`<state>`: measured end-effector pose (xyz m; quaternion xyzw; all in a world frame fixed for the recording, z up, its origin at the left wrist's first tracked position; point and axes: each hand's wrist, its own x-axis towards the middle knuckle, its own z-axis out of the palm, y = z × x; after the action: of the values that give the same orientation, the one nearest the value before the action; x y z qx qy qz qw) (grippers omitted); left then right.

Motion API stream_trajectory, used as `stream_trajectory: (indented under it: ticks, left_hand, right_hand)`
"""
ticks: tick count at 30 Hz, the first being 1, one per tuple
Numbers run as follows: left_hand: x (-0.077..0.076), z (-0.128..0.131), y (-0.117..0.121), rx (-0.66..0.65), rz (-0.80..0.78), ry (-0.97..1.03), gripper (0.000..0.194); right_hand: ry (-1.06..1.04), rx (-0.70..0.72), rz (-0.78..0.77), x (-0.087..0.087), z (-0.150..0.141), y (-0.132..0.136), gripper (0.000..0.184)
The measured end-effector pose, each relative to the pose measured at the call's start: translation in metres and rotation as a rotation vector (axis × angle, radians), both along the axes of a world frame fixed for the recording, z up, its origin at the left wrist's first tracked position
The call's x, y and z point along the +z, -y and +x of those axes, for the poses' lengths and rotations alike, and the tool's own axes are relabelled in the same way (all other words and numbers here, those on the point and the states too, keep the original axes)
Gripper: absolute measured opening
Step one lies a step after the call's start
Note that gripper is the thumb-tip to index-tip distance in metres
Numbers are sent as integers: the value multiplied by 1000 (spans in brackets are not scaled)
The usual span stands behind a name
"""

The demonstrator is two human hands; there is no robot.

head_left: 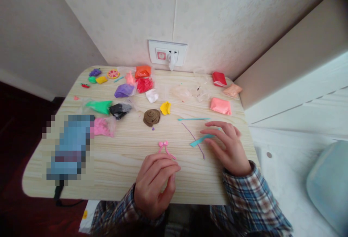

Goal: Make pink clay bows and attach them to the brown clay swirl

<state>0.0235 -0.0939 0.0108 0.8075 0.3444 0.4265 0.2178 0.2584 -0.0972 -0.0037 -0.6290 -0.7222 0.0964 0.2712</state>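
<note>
My left hand (156, 182) is at the table's front edge, its fingers loosely bent, with a gap between thumb and fingers. Just beyond its fingertips lies a small pink clay bow (163, 144) with two thin tails; one tail runs close to the fingers. My right hand (225, 146) hovers with fingers apart around a flat turquoise modelling tool (201, 141); it does not appear to be gripped. A thin purple clay strand (189, 130) passes beneath this tool. A second, slimmer turquoise tool (194, 119) lies behind it.
A coiled brown clay piece (151, 117) and yellow clay (165, 108) lie mid-table. Bagged clay, such as green (99, 106) and red (219, 79), lines the back and sides. Small clay fruits, including grapes (95, 72), sit back left. A blurred phone-like device (71, 146) lies left.
</note>
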Motion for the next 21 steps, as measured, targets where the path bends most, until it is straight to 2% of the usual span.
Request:
stream_trajectory:
  ticks: [2,7,13,17,21]
  left_hand:
    - [1,0,0,2,1,3,21]
    - [1,-1,0,-15,-5,-1,21]
    - [1,0,0,3,-8,3,20]
    - [2,0,0,12,5,4,21]
    - [1,0,0,8,11,0,21]
  right_hand:
    - [50,-6,69,-1,-1,11,24]
    - [188,90,129,-4,-7,27,34]
    - [224,54,116,-5,-8,27,32]
    - [207,89,104,-5,-9,28,32]
    - [189,34,87,-5,-10,28,35]
